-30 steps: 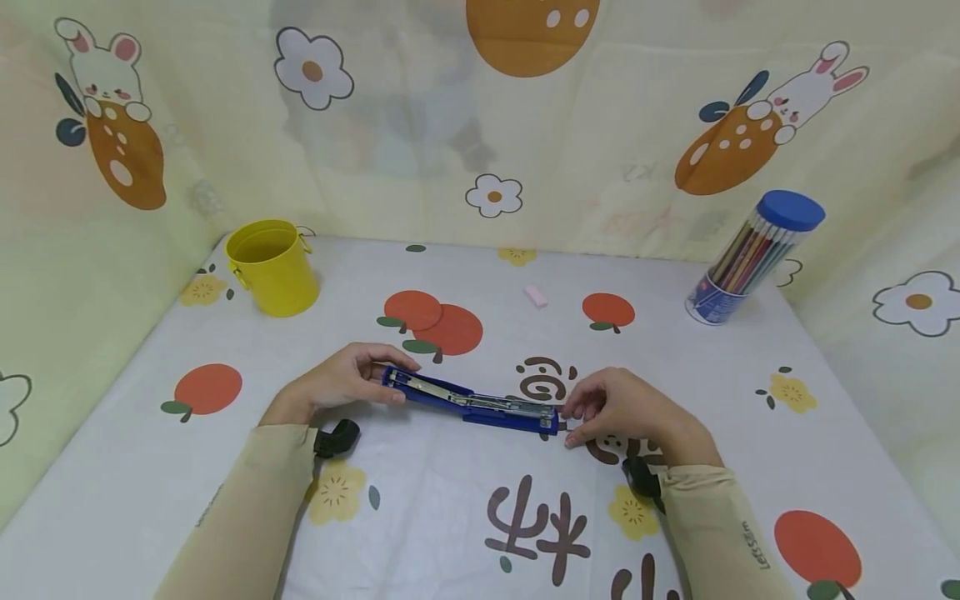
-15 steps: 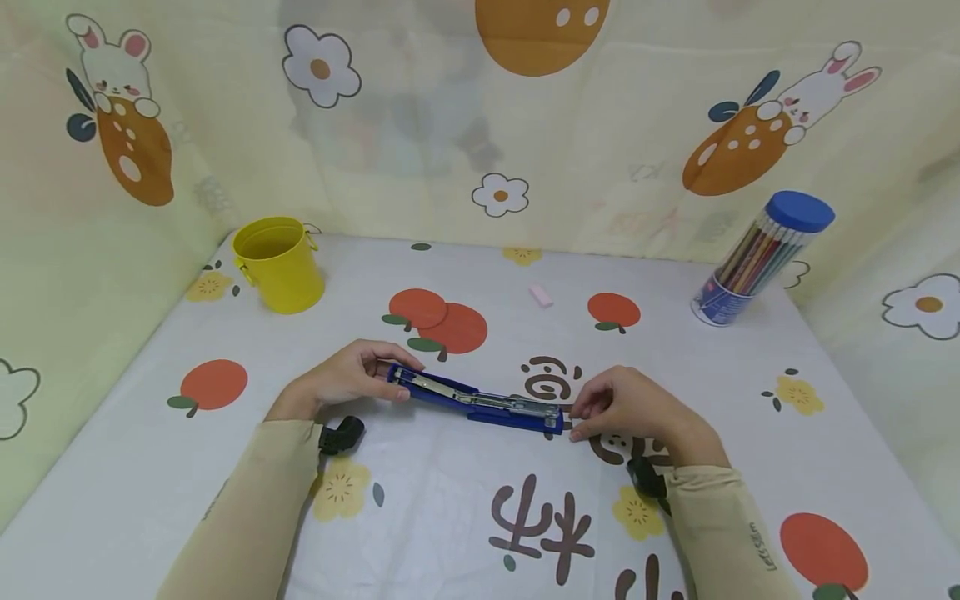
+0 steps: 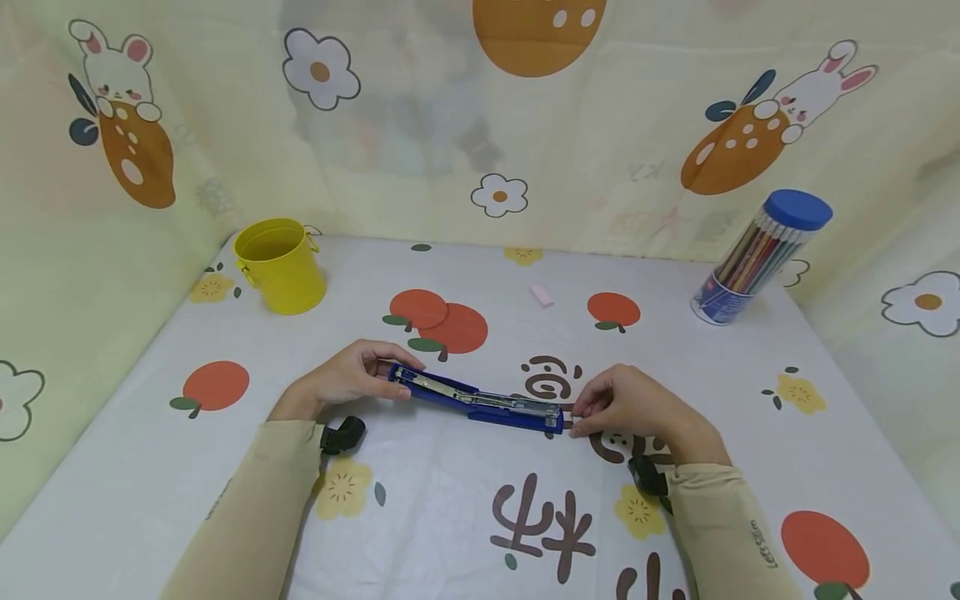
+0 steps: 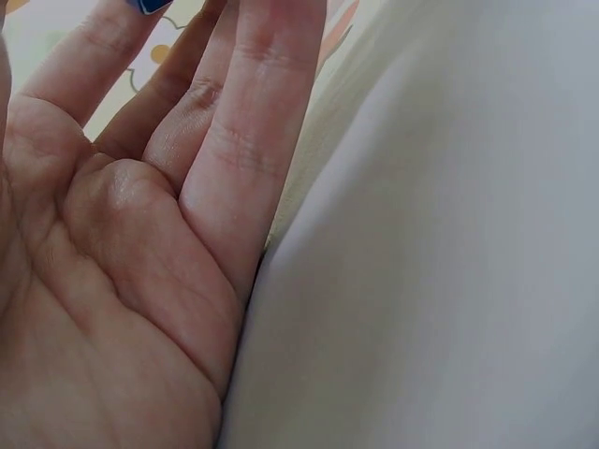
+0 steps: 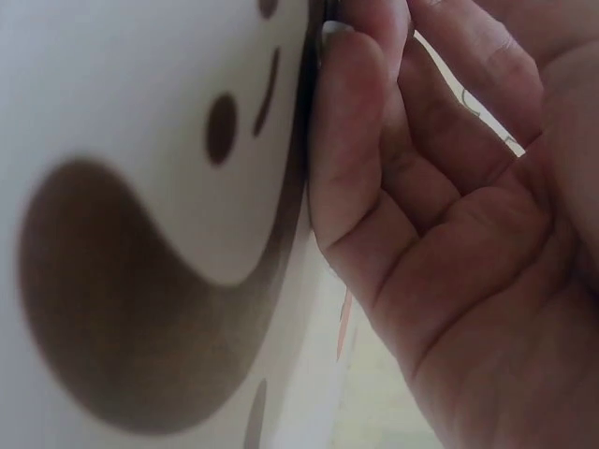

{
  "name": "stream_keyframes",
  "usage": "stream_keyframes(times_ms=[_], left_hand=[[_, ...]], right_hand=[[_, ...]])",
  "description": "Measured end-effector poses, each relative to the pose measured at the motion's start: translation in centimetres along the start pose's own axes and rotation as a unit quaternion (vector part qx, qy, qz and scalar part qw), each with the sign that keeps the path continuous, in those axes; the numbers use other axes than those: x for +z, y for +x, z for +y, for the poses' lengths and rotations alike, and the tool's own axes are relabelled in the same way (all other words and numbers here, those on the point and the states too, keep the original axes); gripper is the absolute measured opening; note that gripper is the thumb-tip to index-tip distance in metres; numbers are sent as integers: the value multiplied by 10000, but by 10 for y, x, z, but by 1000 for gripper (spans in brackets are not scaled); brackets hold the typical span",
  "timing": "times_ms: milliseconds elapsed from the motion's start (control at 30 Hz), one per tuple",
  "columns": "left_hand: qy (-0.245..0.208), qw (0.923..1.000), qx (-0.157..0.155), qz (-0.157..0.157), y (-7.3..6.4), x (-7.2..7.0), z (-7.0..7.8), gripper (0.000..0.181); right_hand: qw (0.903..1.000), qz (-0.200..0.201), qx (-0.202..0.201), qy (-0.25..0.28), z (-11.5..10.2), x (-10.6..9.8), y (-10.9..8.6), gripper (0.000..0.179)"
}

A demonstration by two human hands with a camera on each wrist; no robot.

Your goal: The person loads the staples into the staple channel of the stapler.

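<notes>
A blue stapler [image 3: 450, 395], folded wide open with its metal insides facing up, lies between the two hands in the head view. My left hand [image 3: 348, 379] grips its left end between thumb and fingers. In the left wrist view only a blue corner [image 4: 150, 5] of it shows, at the top by the fingertips of the left hand [image 4: 140, 224]. My right hand [image 3: 637, 408] is at the stapler's right end, thumb and fingers curled together on a small metal-looking tip there. The right wrist view shows the right hand [image 5: 449, 215] low against the tabletop; its fingertips are cut off.
A yellow bucket [image 3: 288, 275] stands at the back left. At the back right is a clear tube of pencils [image 3: 750, 258] with a blue lid. A small pink eraser-like block [image 3: 541, 295] lies behind the stapler. The white printed tablecloth [image 3: 420, 517] meets a cloth backdrop.
The head view has shifted slightly. Both hands keep almost the same place on the stapler; a small pale bit now shows between the right fingers and its end.
</notes>
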State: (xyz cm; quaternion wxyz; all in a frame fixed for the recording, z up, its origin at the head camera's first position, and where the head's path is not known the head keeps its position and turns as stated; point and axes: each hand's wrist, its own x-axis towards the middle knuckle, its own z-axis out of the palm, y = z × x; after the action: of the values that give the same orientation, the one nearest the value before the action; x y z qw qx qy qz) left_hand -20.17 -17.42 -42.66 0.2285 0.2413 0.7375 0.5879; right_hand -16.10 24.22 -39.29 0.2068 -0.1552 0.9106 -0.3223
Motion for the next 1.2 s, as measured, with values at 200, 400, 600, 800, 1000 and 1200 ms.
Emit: stream_keyframes(times_ms=[200, 400, 600, 800, 1000, 1200], left_hand=[[-28, 10000, -24, 43, -1, 0, -1, 39], [-37, 10000, 17, 33, 0, 1, 1, 39], [2, 10000, 65, 38, 0, 2, 2, 39], [-71, 10000, 58, 4, 0, 1, 1, 39], [-57, 9999, 89, 2, -1, 1, 1, 38], [-24, 10000, 8, 21, -1, 2, 1, 38]], right_hand=[[10000, -17, -13, 20, 0, -1, 0, 17], [9998, 140, -77, 103, 2, -3, 0, 15], [9983, 371, -335, 297, 2, -6, -3, 15], [9965, 517, -487, 438, -3, -7, -5, 16], [9930, 650, -903, 403, -11, -5, -4, 16], [9915, 596, -1092, 385, -22, 1, -1, 14]])
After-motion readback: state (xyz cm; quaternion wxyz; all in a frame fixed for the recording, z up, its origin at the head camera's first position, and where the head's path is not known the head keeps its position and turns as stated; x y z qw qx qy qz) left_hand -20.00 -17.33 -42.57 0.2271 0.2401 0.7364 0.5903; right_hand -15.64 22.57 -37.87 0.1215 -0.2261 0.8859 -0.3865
